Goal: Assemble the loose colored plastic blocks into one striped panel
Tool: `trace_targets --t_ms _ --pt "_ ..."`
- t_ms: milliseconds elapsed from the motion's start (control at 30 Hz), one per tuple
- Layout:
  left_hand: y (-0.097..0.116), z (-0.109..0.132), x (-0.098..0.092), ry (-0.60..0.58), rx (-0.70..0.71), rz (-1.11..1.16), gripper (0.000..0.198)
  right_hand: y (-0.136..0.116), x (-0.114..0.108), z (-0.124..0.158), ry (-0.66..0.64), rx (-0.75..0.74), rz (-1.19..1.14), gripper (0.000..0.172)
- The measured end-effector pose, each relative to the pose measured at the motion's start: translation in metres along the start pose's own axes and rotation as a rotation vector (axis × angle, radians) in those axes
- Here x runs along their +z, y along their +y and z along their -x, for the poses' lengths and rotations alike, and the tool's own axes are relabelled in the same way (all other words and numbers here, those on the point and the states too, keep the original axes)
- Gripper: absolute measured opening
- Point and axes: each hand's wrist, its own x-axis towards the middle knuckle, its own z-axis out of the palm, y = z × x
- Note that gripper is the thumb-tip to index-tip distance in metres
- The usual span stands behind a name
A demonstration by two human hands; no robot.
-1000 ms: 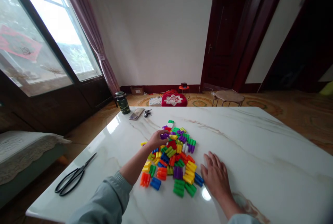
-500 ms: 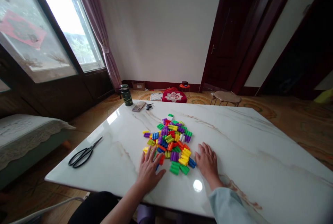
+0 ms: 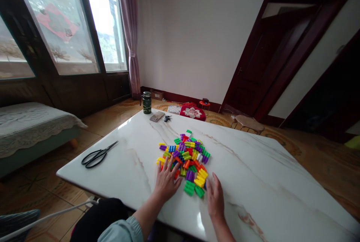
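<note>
A heap of small plastic building blocks (image 3: 188, 155) in many colours lies on the white marble table (image 3: 253, 182). My left hand (image 3: 166, 180) rests flat on the table at the heap's near left edge, fingers spread and touching the nearest blocks. My right hand (image 3: 215, 199) stands on its edge at the heap's near right side, fingers straight and together, just beside a green block (image 3: 199, 191). Neither hand holds anything.
Black scissors (image 3: 98, 155) lie near the table's left edge. A dark green flask (image 3: 146, 102), a phone (image 3: 156, 116) and keys (image 3: 167, 118) sit at the far corner. A bed (image 3: 30, 125) stands to the left; a red cushion (image 3: 192, 111) and low stool (image 3: 249, 122) lie beyond.
My left hand left the middle of the heap and came down flat at its near left edge. My right hand slid nearer and turned onto its edge. The camera pulled back and tilted.
</note>
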Motion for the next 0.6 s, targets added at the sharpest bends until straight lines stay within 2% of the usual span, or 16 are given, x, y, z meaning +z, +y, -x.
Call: trace_targets --t_ms 133,267,367,433,533,600 --pt "0.001 0.001 -0.009 0.034 0.064 0.021 0.063 -0.045 0.030 0.022 0.025 -0.029 -0.031 0.065" --pt "0.001 0.001 -0.018 -0.016 0.241 0.051 0.074 -0.068 0.046 0.013 -0.020 -0.053 -0.104 0.061" --pt "-0.002 0.000 -0.013 -0.058 0.313 0.059 0.080 -0.067 0.043 0.001 -0.094 -0.096 -0.099 0.056" --pt "-0.003 0.000 -0.008 -0.063 0.321 0.059 0.080 -0.060 0.038 -0.015 -0.073 -0.131 -0.069 0.051" --pt "-0.005 0.000 -0.003 -0.051 0.306 0.050 0.079 -0.041 0.034 -0.057 0.011 -0.152 -0.059 0.053" --pt "-0.005 0.000 -0.002 -0.039 0.294 0.038 0.078 -0.027 0.038 -0.093 -0.001 -0.134 -0.040 0.058"
